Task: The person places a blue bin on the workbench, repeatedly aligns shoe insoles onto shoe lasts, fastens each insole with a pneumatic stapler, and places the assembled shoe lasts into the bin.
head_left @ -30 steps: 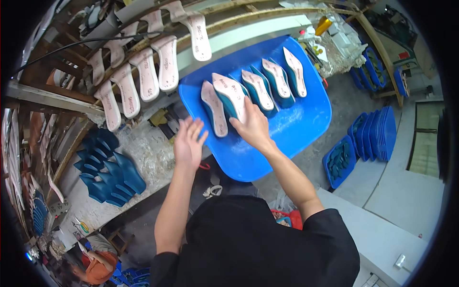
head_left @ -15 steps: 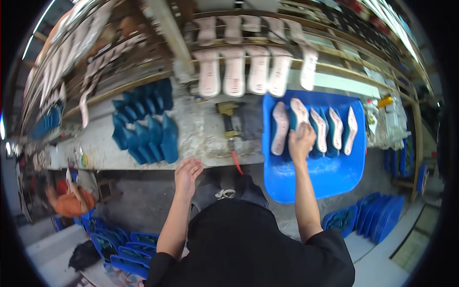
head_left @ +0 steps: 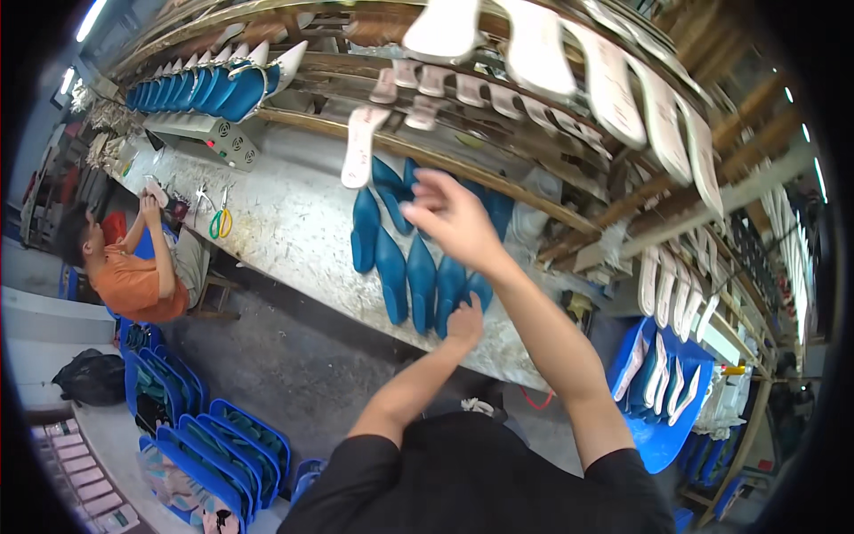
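Several pale-soled teal lasts (head_left: pixel 659 372) sit in the blue tub (head_left: pixel 656 448).

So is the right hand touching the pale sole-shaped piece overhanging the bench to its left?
Apart. The head view shows a clear gap between the right hand and the pale sole-shaped piece, with blue shoe lasts visible in it.

Smooth plastic shoe lasts (head_left: pixel 421 280), scuffed worktop (head_left: pixel 298 236)
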The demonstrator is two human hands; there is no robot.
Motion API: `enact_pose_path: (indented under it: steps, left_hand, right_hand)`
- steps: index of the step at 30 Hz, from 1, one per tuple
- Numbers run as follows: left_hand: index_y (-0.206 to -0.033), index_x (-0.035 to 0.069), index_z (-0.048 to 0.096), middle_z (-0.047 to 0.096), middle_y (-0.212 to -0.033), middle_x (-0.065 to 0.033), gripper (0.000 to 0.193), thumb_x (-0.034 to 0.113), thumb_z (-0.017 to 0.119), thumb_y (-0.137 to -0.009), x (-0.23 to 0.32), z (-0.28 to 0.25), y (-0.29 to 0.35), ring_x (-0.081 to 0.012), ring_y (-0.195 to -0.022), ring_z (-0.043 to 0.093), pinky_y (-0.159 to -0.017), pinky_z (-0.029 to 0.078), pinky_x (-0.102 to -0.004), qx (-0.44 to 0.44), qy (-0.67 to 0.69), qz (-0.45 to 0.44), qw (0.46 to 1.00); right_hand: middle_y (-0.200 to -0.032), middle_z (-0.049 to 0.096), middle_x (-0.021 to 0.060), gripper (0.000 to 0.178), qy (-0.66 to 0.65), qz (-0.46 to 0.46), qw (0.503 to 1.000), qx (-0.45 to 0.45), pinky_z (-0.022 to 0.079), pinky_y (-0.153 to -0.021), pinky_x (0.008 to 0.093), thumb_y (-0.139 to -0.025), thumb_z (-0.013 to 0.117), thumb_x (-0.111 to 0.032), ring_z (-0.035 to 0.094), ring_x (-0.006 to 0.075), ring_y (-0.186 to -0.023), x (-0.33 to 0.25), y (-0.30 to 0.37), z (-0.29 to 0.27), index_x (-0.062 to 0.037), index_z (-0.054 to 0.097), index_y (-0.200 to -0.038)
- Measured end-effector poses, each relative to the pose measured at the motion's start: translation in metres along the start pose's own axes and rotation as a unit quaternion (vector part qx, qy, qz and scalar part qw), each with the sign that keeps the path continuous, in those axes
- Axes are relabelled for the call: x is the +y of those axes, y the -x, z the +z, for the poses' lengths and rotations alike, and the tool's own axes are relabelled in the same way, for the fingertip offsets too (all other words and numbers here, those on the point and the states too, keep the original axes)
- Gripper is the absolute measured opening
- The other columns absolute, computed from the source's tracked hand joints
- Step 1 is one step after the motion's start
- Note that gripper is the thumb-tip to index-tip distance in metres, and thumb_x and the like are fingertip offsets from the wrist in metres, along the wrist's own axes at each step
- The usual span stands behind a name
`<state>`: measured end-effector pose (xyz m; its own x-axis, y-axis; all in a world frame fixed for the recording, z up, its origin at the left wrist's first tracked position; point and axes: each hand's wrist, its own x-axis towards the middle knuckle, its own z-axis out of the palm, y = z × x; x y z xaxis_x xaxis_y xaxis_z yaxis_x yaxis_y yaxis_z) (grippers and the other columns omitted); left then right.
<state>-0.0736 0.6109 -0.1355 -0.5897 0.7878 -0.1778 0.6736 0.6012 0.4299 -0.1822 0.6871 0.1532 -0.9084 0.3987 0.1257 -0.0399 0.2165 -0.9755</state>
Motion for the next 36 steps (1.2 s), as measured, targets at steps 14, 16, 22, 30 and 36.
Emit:
enact_pose_path:
  steps: [14, 16, 22, 30, 36]
  left_hand:
    - [-0.146, 0.000, 0.040, 0.063, -0.109, -0.0068, 0.072, 0.017, 0.080, -0.088, -0.084, -0.135, 0.033, -0.0125, -0.093, 0.062, -0.077, 0.049, -0.0274, -0.200, 0.761, -0.056, 0.615]
    - [-0.148, -0.004, 0.037, 0.058, -0.131, -0.0116, 0.072, 0.015, 0.077, -0.091, -0.081, -0.160, 0.019, -0.0163, -0.120, 0.056, -0.101, 0.047, -0.0322, -0.151, 0.735, -0.016, 0.661]
    - [-0.151, -0.003, 0.036, 0.058, -0.137, -0.0101, 0.082, 0.023, 0.082, -0.088, 0.043, -0.212, 0.028, -0.0195, -0.123, 0.058, -0.107, 0.043, -0.0319, -0.197, 0.739, 0.148, 0.627]
    - [-0.151, -0.001, 0.036, 0.055, -0.140, -0.0187, 0.083, 0.042, 0.074, -0.091, 0.240, -0.199, 0.091, -0.0274, -0.126, 0.058, -0.107, 0.045, -0.0395, -0.258, 0.704, 0.202, 0.630]
    - [-0.123, 0.005, 0.050, 0.064, -0.112, -0.0180, 0.037, 0.037, 0.055, -0.104, 0.348, -0.210, 0.126, -0.0273, -0.105, 0.066, -0.087, 0.058, -0.0407, -0.188, 0.756, 0.093, 0.620]
  right_hand:
    - [-0.132, 0.058, 0.0174, 0.095, 0.081, 0.073, 0.994, 0.011, 0.049, -0.093, 0.0318, -0.077, 0.082, -0.019, 0.059, 0.0227, -0.113, -0.042, -0.018, 0.027, 0.0037, 0.032, -0.155]
    - [-0.133, 0.056, 0.0124, 0.094, -0.025, 0.087, 0.994, 0.057, 0.047, -0.094, 0.0289, -0.081, 0.083, -0.013, 0.056, 0.0178, -0.113, -0.054, 0.064, -0.018, 0.0001, 0.030, -0.158]
    - [-0.155, 0.039, 0.0164, 0.110, -0.179, 0.155, 0.961, 0.145, 0.035, -0.116, 0.0387, -0.082, 0.085, -0.013, 0.041, 0.0249, -0.142, -0.037, 0.240, -0.091, -0.0017, 0.010, -0.163]
    - [-0.155, 0.041, 0.0188, 0.111, -0.136, 0.120, 0.966, 0.184, 0.034, -0.115, 0.0351, -0.081, 0.087, -0.019, 0.041, 0.0219, -0.141, -0.030, 0.409, -0.185, 0.0040, 0.013, -0.161]
    - [-0.143, 0.053, 0.0195, 0.112, 0.064, -0.004, 0.977, 0.203, 0.047, -0.100, 0.0311, -0.079, 0.089, -0.016, 0.055, 0.0196, -0.124, -0.009, 0.468, -0.206, 0.0092, 0.014, -0.158]
